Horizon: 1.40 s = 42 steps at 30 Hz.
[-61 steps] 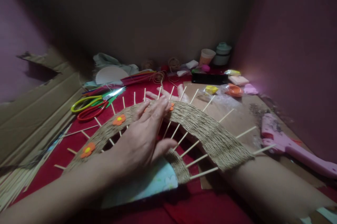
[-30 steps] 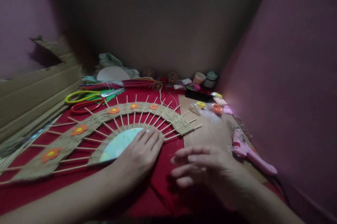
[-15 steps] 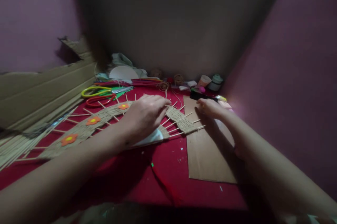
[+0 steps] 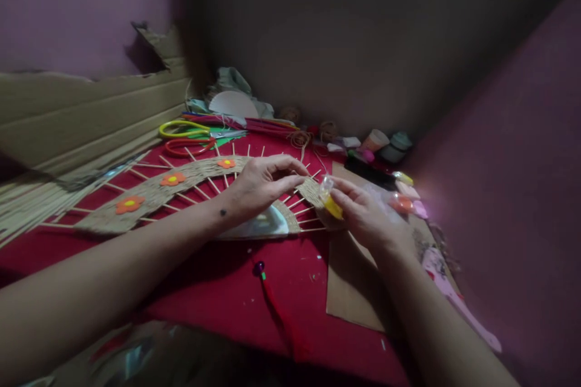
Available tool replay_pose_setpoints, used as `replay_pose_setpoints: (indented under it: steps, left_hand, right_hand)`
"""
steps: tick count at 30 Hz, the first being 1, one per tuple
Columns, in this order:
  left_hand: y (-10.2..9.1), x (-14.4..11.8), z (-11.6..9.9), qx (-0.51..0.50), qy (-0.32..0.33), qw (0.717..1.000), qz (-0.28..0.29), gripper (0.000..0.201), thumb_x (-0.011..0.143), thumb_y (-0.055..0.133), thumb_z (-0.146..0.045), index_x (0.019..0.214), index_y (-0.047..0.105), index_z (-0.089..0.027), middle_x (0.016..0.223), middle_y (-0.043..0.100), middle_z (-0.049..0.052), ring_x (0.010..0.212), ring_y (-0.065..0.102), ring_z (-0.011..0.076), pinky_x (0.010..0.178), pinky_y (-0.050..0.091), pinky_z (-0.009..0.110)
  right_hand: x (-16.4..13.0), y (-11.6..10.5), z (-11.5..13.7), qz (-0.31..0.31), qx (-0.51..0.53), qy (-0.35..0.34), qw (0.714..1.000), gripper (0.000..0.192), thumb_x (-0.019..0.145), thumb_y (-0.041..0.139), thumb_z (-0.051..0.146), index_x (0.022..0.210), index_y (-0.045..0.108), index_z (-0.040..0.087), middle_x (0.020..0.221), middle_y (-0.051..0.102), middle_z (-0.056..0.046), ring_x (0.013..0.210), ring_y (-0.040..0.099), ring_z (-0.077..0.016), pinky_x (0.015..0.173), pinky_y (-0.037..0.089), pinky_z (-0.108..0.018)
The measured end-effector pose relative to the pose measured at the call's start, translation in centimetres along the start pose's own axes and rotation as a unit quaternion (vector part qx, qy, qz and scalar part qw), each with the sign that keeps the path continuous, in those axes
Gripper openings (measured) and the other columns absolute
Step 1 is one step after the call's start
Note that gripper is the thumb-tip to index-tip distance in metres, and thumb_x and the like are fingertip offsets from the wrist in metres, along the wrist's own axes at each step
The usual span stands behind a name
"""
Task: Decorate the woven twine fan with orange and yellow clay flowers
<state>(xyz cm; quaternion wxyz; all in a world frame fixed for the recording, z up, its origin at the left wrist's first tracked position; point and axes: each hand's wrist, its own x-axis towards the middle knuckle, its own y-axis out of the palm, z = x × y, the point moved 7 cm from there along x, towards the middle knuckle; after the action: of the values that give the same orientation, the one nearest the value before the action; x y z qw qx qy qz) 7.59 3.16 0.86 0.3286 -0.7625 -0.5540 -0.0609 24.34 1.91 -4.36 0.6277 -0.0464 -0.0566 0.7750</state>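
- To the right, a dim purple wall (image 4: 508, 151); below, a tabletop (image 4: 213, 290) under red cloth, with scissors (image 4: 218, 135) lying toward the far side.
- Across the cloth, a woven arc (image 4: 200, 171) on thin sticks, bearing orange flowers (image 4: 130, 204), with a pale blue panel (image 4: 267, 222) inside its inner curve.
- In the right hand (image 4: 363, 211), pinched between thumb and fingers, a small clear packet (image 4: 331, 202) with something yellow inside, near the arc's right end and the cardboard sheet (image 4: 351, 290).
- Over the arc's middle, the left hand (image 4: 263, 178), fingers loosely bent, a gap between thumb and forefinger, nothing visible in its grasp; contact with the weave impossible to tell.
- For good handling, probably best: pinch the packet by its edge, keep both wrists clear of the sticks, avoid leaning on the weave.
- On packet, scissors or cardboard, no brand, label or writing legible.
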Motion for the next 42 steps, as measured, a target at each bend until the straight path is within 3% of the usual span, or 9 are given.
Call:
replay_pose_setpoints:
  steps: [7, 10, 13, 19, 22, 25, 31, 37, 42]
  left_hand:
    - [1.6, -0.4, -0.6, 0.009, 0.027, 0.998, 0.047, 0.013, 0.083, 0.056, -0.020, 0.086, 0.068, -0.015, 0.086, 0.069, 0.004, 0.079, 0.061, 0.0123, 0.074, 0.049, 0.025]
    - [2.5, -0.7, -0.3, 0.018, 0.033, 0.997, 0.067, 0.013, 0.085, 0.053, -0.020, 0.087, 0.066, -0.015, 0.086, 0.069, 0.003, 0.078, 0.061, 0.0116, 0.072, 0.048, 0.023]
    - [2.7, -1.1, -0.1, 0.077, 0.045, 0.995, 0.053, 0.016, 0.085, 0.053, -0.023, 0.092, 0.064, -0.015, 0.082, 0.067, 0.002, 0.072, 0.059, 0.0114, 0.067, 0.046, 0.023]
    - [2.9, -1.3, -0.1, 0.089, 0.038, 0.990, 0.100, 0.020, 0.085, 0.051, -0.021, 0.102, 0.062, -0.018, 0.075, 0.064, -0.002, 0.063, 0.055, 0.0091, 0.061, 0.042, 0.021]
    - [3.3, -1.2, 0.5, 0.069, -0.001, 0.988, 0.140, 0.013, 0.081, 0.049, -0.014, 0.085, 0.061, -0.016, 0.070, 0.061, -0.002, 0.062, 0.054, 0.0095, 0.060, 0.041, 0.021]
    - [3.3, -1.0, 0.9, 0.069, -0.028, 0.987, 0.143, 0.013, 0.077, 0.046, -0.009, 0.075, 0.058, -0.014, 0.070, 0.060, -0.001, 0.065, 0.055, 0.0108, 0.061, 0.042, 0.022]
    - [2.8, -1.1, -0.3, 0.163, 0.057, 0.980, 0.095, 0.018, 0.075, 0.047, -0.005, 0.069, 0.060, -0.014, 0.065, 0.059, 0.000, 0.061, 0.051, 0.0110, 0.061, 0.039, 0.023]
    - [3.4, -1.1, 0.5, 0.167, 0.054, 0.975, 0.138, 0.010, 0.079, 0.058, -0.014, 0.073, 0.066, -0.016, 0.072, 0.066, 0.001, 0.068, 0.057, 0.0127, 0.063, 0.040, 0.023]
    - [3.2, -1.0, 0.6, 0.161, 0.057, 0.979, 0.112, 0.010, 0.081, 0.059, -0.018, 0.074, 0.066, -0.016, 0.072, 0.065, 0.000, 0.068, 0.057, 0.0120, 0.064, 0.040, 0.023]
  right_hand:
    - [-1.7, 1.1, 2.2, -0.041, -0.193, -0.079, 0.977, 0.033, 0.088, 0.050, 0.031, 0.120, 0.060, 0.030, 0.121, 0.063, -0.002, 0.115, 0.055, -0.0223, 0.102, 0.040, -0.044]
    - [-1.8, 1.6, 2.0, -0.045, -0.206, -0.102, 0.972, 0.036, 0.091, 0.046, 0.031, 0.125, 0.056, 0.028, 0.129, 0.058, -0.001, 0.121, 0.051, -0.0205, 0.107, 0.035, -0.043]
    - [-1.8, 2.0, 1.5, -0.040, -0.201, -0.116, 0.972, 0.039, 0.092, 0.044, 0.033, 0.129, 0.052, 0.026, 0.134, 0.053, -0.002, 0.124, 0.048, -0.0195, 0.109, 0.031, -0.042]
    - [-2.1, 3.2, 0.7, 0.060, -0.165, -0.112, 0.978, 0.065, 0.083, 0.061, 0.028, 0.142, 0.033, 0.030, 0.148, 0.035, -0.003, 0.136, 0.032, -0.0212, 0.113, 0.026, -0.042]
    - [-2.4, 3.5, 1.0, 0.067, -0.178, -0.134, 0.972, 0.066, 0.082, 0.059, 0.020, 0.143, 0.033, 0.028, 0.148, 0.036, -0.004, 0.136, 0.031, -0.0203, 0.114, 0.023, -0.041]
    - [-2.3, 3.6, 1.1, 0.052, -0.190, -0.151, 0.969, 0.061, 0.085, 0.055, 0.019, 0.141, 0.035, 0.029, 0.146, 0.039, -0.003, 0.135, 0.033, -0.0200, 0.114, 0.022, -0.043]
    - [-1.9, 2.5, 0.3, 0.004, -0.184, -0.098, 0.978, 0.054, 0.086, 0.055, 0.029, 0.138, 0.040, 0.030, 0.142, 0.044, -0.004, 0.127, 0.043, -0.0219, 0.109, 0.031, -0.044]
    - [-2.0, 2.4, 0.5, 0.004, -0.161, -0.086, 0.983, 0.056, 0.083, 0.058, 0.026, 0.136, 0.042, 0.028, 0.135, 0.050, -0.004, 0.120, 0.049, -0.0207, 0.103, 0.039, -0.040]
    - [-1.7, 2.6, 0.2, 0.013, -0.119, -0.104, 0.987, 0.056, 0.081, 0.061, 0.026, 0.134, 0.044, 0.027, 0.128, 0.053, -0.005, 0.113, 0.052, -0.0203, 0.098, 0.043, -0.037]
